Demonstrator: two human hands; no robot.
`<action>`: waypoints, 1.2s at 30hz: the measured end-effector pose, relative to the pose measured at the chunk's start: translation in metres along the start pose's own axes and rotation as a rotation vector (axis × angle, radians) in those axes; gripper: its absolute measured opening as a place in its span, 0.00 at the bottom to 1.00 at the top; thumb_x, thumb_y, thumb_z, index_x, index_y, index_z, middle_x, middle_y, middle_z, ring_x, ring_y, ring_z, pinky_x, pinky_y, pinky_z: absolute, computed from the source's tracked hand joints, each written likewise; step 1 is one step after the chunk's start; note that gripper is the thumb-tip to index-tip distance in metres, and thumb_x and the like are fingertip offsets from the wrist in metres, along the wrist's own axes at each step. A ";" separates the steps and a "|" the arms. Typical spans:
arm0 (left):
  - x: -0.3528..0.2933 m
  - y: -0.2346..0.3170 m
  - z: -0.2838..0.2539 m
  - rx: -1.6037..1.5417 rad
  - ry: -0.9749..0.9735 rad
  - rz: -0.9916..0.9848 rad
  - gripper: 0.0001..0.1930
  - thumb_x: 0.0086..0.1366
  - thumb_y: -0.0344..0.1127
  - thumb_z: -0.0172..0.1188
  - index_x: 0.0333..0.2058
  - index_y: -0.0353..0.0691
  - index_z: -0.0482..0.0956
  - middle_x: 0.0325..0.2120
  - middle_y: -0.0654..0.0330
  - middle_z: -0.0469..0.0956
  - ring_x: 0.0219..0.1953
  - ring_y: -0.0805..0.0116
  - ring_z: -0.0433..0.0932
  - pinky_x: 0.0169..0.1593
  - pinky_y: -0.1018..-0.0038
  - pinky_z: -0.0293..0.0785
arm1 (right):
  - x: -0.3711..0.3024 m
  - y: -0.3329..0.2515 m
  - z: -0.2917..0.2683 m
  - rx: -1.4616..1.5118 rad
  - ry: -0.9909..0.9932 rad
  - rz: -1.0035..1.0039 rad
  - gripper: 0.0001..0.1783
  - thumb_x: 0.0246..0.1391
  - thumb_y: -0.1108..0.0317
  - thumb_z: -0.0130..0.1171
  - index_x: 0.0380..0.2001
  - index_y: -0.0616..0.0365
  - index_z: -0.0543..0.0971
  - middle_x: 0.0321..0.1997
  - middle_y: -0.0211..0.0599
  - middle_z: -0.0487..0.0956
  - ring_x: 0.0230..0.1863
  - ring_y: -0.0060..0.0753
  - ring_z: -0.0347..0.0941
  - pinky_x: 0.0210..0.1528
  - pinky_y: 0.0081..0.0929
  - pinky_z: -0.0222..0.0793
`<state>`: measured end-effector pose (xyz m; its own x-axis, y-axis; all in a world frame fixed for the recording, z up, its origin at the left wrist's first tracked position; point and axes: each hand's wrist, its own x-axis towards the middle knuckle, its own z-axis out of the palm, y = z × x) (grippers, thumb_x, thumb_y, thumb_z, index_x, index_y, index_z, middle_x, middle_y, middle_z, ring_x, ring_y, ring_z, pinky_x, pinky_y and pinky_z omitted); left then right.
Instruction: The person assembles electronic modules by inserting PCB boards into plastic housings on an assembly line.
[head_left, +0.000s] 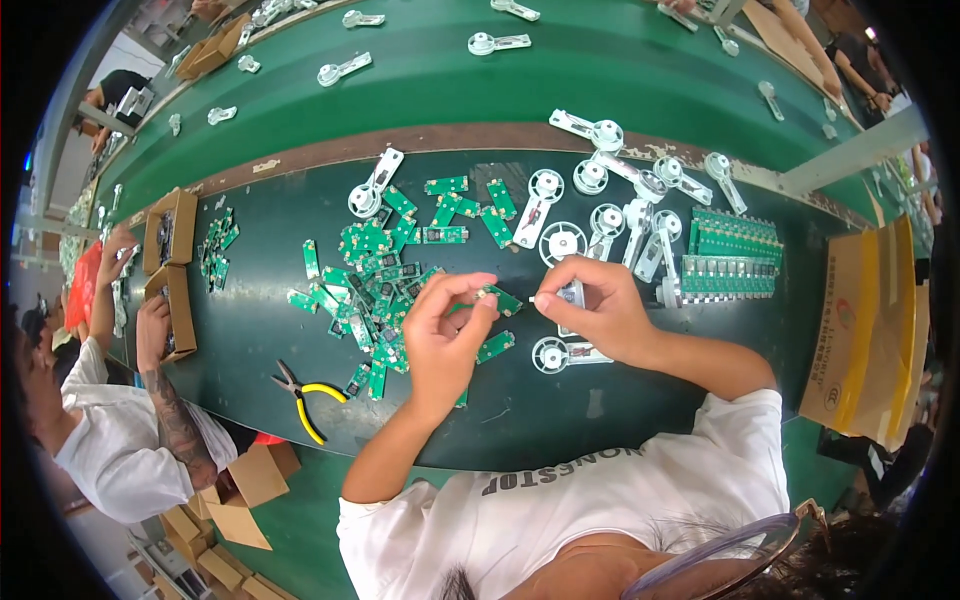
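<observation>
My left hand pinches a small green circuit board between thumb and fingertips, over the table's middle. Close beside it, my right hand is closed on a white plastic part, most of which the fingers hide. The two hands are a short gap apart. Left of my left hand lies a loose pile of green circuit boards. Just below my right hand rests a white round-headed plastic housing. Several similar white housings lie beyond that hand.
Yellow-handled pliers lie at the near left. Stacked board panels sit at the right, before a large cardboard box. A green conveyor belt carrying housings runs behind. At left, another person's hands are at small cardboard boxes.
</observation>
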<state>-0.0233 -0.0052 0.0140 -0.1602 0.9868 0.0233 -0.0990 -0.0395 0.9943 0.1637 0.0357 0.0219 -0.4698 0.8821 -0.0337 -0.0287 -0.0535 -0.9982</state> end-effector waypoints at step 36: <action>-0.019 -0.021 0.016 0.739 0.062 0.652 0.12 0.47 0.19 0.67 0.31 0.32 0.76 0.25 0.54 0.80 0.22 0.63 0.80 0.25 0.75 0.74 | 0.004 0.010 0.009 0.121 -0.080 0.022 0.03 0.54 0.76 0.57 0.29 0.65 0.74 0.29 0.31 0.74 0.28 0.16 0.69 0.29 0.16 0.65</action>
<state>-0.0021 -0.0207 -0.0059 -0.0186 0.7956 0.6055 0.6623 -0.4439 0.6036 0.1538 0.0343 0.0122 -0.5398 0.8405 -0.0469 -0.1214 -0.1329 -0.9837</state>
